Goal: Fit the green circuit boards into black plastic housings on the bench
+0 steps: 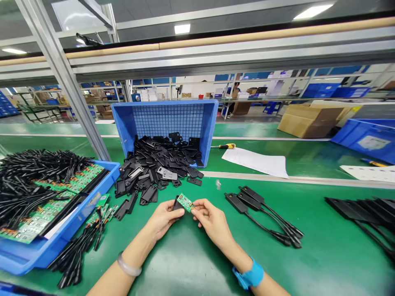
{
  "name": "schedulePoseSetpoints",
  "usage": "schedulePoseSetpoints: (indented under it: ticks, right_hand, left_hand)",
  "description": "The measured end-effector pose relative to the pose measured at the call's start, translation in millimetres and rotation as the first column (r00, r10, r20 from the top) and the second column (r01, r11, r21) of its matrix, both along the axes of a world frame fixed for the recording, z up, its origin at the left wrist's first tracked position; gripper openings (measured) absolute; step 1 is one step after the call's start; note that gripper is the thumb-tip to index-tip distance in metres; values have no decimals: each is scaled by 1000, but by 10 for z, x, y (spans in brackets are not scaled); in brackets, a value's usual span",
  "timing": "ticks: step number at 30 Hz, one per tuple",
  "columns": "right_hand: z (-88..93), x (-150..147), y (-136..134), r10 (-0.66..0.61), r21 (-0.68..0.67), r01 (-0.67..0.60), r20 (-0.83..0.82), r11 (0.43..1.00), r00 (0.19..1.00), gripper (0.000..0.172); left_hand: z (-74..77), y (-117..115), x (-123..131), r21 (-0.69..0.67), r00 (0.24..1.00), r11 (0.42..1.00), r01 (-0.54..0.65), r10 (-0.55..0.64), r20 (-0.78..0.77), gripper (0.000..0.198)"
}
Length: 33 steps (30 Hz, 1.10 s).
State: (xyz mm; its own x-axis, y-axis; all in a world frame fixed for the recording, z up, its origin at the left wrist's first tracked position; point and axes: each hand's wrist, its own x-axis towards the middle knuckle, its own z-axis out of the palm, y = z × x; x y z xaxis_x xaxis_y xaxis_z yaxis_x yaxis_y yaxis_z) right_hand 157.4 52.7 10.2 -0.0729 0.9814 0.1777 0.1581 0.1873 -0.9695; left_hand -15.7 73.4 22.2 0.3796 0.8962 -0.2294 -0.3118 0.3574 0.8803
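My left hand (163,220) pinches a small black plastic housing (176,203) at the middle of the green bench mat (185,263). My right hand (212,224) grips a small green circuit board (185,202) by its edge, and the board touches the housing's end. Just beyond my hands lies a heap of black plastic housings (157,164). Black sensor-like cable assemblies (247,201) lie to the right of my right hand. Bundled black cables (75,255) lie to the left of my left hand.
A tipped blue crate (166,123) stands behind the heap. A blue tray (92,201) on the left holds green boards and black wires. Black parts (354,211) lie at the right. Beyond are a yellow-handled screwdriver (224,146), white paper (256,162) and an aluminium post (70,86).
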Motion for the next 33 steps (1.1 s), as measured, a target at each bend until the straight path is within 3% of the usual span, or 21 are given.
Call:
schedulePoseSetpoints:
  ticks: [5,11,14,18,28,33]
  right_hand:
    - [20,48,16,-54,54,52,51,997,997,30]
    - [-4,49,11,-51,53,51,9,997,999,34]
    - [18,24,-18,-18,71,19,-11,997,1000,32]
    - [71,2,-58,-32,172,17,86,985,996,28]
    - [79,-4,-88,-79,295,-3,265,956,961,21]
    - [-8,-58,-102,-55,292,-42,316,956,947,16]
  left_hand:
    - [3,3,2,-116,992,992,-40,53,113,39]
    - [0,-17,6,-7,992,999,44,-43,118,37]
    - [-30,-30,37,20,994,999,-40,38,104,48]
    - [-25,-47,69,-6,988,995,-99,99,118,57]
    - [19,-96,118,47,986,997,-59,50,161,55]
    - [-54,-88,173,61,977,982,-178,169,131,39]
